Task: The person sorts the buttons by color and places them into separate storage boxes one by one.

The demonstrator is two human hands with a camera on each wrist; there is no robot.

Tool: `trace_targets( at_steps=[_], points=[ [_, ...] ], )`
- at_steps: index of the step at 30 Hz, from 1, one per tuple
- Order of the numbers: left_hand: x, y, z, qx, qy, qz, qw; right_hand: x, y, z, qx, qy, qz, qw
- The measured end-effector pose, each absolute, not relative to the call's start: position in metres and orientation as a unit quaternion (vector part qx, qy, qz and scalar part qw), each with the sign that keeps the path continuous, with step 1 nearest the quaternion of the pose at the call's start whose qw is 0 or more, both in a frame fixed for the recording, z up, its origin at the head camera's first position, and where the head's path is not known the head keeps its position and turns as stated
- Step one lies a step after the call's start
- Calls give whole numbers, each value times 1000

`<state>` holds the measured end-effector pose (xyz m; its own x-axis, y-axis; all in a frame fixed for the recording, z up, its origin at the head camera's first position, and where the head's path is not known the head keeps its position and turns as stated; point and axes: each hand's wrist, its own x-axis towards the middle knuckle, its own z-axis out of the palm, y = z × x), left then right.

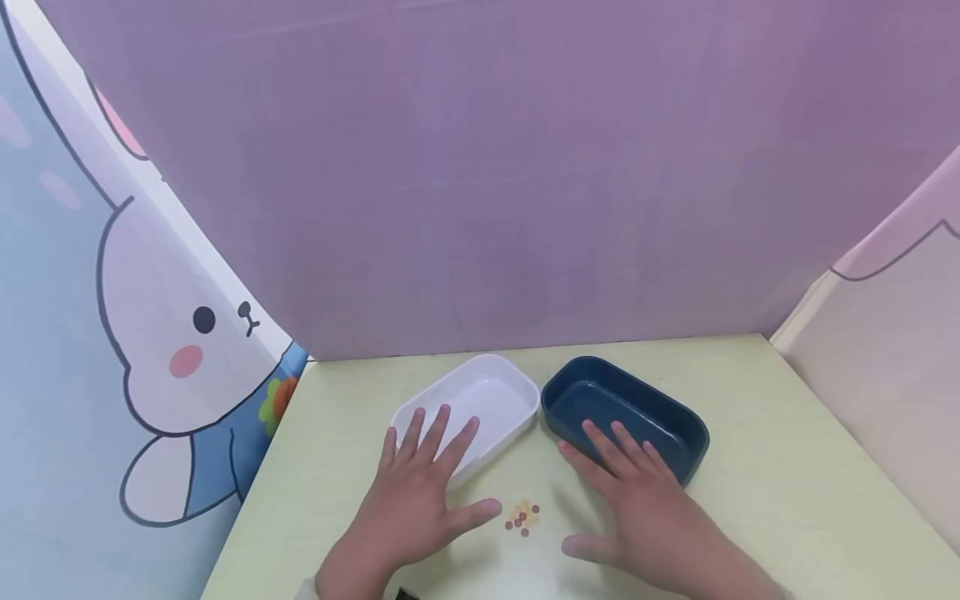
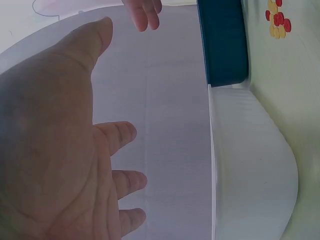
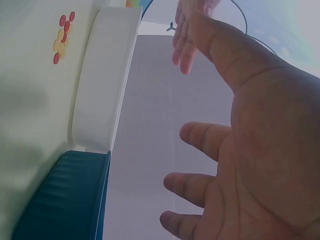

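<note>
Small red and yellow discs (image 1: 522,517) lie in a loose cluster on the table, between my two hands. My left hand (image 1: 420,500) is spread with straight fingers and holds nothing; in the head view it overlaps the near part of a white tray (image 1: 498,392). Opposite it, my right hand (image 1: 637,517) is spread too, its fingers over the near side of a dark blue tray (image 1: 637,400). Both wrist views show the palms raised above the table, apart from the trays. The discs (image 2: 278,20) show red and yellow faces in the left wrist view.
The two trays stand angled, with their inner ends close together, on a pale yellow-green table (image 1: 787,467). A purple panel (image 1: 525,192) rises behind the table. At the left stands a side panel with a rabbit drawing (image 1: 180,333), and a pale pink panel (image 1: 900,358) borders the right.
</note>
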<state>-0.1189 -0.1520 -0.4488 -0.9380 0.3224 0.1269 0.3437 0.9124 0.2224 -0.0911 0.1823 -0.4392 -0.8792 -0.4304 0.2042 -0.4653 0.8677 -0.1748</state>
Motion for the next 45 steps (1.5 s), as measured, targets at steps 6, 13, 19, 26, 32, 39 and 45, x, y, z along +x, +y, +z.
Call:
trace_targets(
  at_steps=[6,13,19,26,32,39,45],
  points=[
    [-121,-154,-450,-172,-975,-132,48,-92,181,-439,235,-960,118,91],
    [-125,-157,-447,-180,-970,-142,82,-95,178,-443,224,-957,152,104],
    [-127,-159,-444,-177,-963,-158,124,-95,175,-443,220,-949,177,138],
    [-132,-162,-446,-166,-956,-174,169,-96,173,-443,221,-942,189,168],
    [-135,-164,-448,-151,-945,-199,210,-97,171,-447,224,-942,187,163],
    [-140,-168,-453,-108,-941,-238,214,-98,166,-453,226,-945,194,137],
    [-152,-179,-462,-34,-929,-320,180,-100,161,-463,231,-949,190,95]
  ],
)
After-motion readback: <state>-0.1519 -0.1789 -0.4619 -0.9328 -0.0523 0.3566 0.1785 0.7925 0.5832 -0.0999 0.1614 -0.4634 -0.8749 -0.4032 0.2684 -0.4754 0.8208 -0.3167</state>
